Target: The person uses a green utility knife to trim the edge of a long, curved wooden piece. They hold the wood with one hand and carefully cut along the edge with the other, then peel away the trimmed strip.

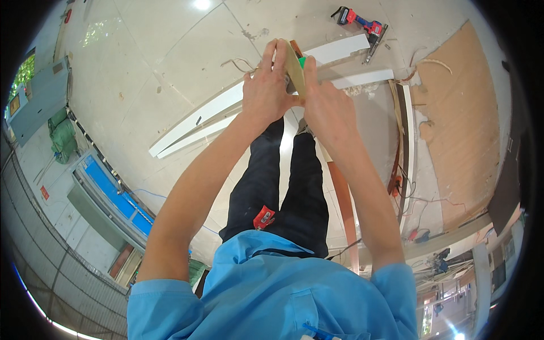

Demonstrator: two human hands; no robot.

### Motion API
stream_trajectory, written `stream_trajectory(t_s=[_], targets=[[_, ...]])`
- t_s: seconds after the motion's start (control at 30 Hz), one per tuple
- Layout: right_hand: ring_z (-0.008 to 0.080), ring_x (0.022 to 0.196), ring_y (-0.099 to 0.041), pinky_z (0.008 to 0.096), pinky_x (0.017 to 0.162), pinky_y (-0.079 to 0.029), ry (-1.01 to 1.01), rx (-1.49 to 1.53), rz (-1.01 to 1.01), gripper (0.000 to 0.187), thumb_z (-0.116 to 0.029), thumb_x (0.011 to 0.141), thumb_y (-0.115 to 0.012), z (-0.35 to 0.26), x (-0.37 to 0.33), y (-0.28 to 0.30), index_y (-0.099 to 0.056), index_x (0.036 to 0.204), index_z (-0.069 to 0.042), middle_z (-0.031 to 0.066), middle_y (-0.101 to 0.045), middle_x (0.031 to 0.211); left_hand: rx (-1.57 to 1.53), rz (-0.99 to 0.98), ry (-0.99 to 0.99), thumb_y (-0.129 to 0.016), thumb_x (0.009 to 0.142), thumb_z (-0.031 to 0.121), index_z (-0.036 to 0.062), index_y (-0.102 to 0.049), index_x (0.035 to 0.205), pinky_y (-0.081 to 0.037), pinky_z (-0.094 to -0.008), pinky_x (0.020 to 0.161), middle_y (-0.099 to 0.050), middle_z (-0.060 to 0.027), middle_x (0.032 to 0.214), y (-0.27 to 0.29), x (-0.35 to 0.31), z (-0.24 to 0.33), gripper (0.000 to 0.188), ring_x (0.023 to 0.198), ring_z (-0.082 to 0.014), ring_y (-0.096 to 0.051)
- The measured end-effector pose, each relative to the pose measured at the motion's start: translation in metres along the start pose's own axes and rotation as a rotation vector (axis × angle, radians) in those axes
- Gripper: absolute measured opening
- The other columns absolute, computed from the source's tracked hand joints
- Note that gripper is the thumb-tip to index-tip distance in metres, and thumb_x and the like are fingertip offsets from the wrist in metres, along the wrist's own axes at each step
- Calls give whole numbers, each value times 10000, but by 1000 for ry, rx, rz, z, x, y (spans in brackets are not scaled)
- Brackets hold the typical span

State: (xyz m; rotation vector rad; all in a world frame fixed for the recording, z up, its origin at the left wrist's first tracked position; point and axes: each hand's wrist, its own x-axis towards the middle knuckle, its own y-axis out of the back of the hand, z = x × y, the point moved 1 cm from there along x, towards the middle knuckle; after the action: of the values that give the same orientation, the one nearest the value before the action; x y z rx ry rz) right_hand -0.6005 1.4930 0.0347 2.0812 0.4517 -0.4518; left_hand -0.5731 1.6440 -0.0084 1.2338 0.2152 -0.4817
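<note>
Far out in front of me, my left hand [266,88] is closed on a thin yellowish flat piece [294,71] that stands on edge. Close beside it, my right hand [328,107] is curled, its index finger laid forward along the piece's right side. A small bright green part [302,61] shows by that fingertip, and an orange-brown strip [296,49] sticks out just beyond. What the right hand grips is mostly hidden by its own fingers. Below both hands, long white strips [198,119] lie on the tiled floor.
A red and blue cordless drill [362,24] lies at the far right, near another white strip [340,50]. Further right is a large brown sheet [459,119] with ragged edges. Loose cables [430,201] run along the right side. A green bag [61,136] and a blue panel [110,187] are at left.
</note>
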Motion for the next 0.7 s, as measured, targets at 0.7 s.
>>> stream_trajectory(t_s=[0.7], targets=[[457, 888, -749, 539, 743, -616, 13, 9, 103, 553, -70, 1011, -560, 14, -33, -13, -450, 1534, 74, 287, -732, 927, 16, -4, -22, -1047, 565, 448, 86, -211, 1689, -548, -645, 1016, -247, -109, 1744, 1, 3, 2, 1447, 1378, -367, -602]])
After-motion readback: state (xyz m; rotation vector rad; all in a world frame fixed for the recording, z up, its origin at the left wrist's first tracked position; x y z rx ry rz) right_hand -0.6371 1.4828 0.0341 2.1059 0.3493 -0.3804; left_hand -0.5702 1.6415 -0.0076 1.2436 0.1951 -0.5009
